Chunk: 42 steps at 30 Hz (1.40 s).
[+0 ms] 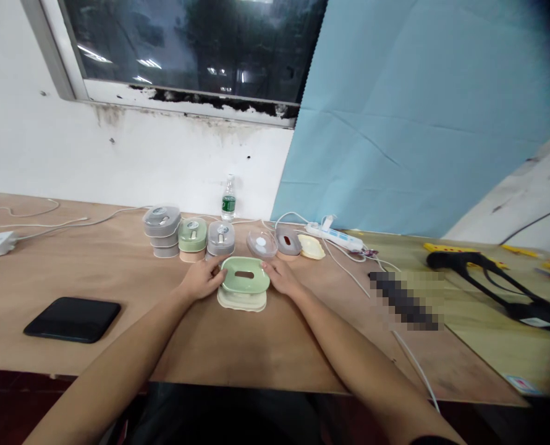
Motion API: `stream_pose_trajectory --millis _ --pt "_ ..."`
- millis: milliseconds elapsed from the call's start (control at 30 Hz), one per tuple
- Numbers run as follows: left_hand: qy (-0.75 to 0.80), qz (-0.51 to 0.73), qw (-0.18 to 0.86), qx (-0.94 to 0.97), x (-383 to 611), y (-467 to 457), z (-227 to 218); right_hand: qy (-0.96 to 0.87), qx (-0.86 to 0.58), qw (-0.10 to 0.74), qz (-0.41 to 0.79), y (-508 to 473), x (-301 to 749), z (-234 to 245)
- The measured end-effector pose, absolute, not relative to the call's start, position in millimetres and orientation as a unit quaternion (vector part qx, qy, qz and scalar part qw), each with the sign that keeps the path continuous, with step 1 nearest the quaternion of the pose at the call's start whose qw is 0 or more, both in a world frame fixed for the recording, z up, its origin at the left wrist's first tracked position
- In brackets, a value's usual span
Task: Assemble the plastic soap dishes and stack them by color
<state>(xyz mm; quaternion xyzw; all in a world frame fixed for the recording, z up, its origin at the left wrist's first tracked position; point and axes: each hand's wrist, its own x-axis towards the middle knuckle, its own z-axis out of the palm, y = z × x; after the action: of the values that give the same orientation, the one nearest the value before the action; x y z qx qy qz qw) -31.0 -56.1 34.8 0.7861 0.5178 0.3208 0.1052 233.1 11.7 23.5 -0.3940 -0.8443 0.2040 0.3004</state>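
A light green, rounded soap dish [245, 282] with a slot in its middle is held between my two hands. My left hand [203, 278] is closed on its left rim, and my right hand [279, 275] grips the right rim. Directly below and in front of it shows a cream tray [242, 301] with a wavy edge; whether the two touch I cannot tell. Behind my hands are a clear lid [261, 243], a grey slotted dish [288, 241] and another cream tray [312, 247].
Stacked grey boxes [162, 232], a green box [192, 238] and a grey box [220, 240] stand at the back, near a water bottle [228, 201]. A black tablet-like slab [73, 319] lies left. A power strip [334, 236], cables and a black strap-like frame [492, 287] are right.
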Motion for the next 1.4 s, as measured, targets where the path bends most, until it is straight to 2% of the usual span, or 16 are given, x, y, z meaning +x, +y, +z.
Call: stream_pose_trajectory --millis 133,300,433,867,1100,1300,1400 --pt "0.528 0.289 0.133 0.787 -31 -57 38 -0.860 -0.426 0.221 0.173 10 233 24" --pt "0.532 0.239 0.159 0.797 -32 -51 33 -0.876 -0.416 0.147 0.197 10 230 22" --pt "0.527 0.190 0.165 0.811 -33 -47 30 -0.860 -0.419 0.164 0.239 13 229 21" --pt "0.510 0.184 0.156 0.825 -23 -54 36 -0.847 -0.394 0.141 0.328 14 233 30" --pt "0.484 0.145 0.116 0.855 -21 -60 46 -0.874 -0.403 0.188 0.194 11 229 24" --pt "0.535 0.156 0.103 0.824 -18 -56 38 -0.806 -0.483 0.324 0.112 24 235 16" --pt "0.544 0.159 0.104 0.817 -22 -53 34 -0.779 -0.520 0.335 0.106 35 242 9"
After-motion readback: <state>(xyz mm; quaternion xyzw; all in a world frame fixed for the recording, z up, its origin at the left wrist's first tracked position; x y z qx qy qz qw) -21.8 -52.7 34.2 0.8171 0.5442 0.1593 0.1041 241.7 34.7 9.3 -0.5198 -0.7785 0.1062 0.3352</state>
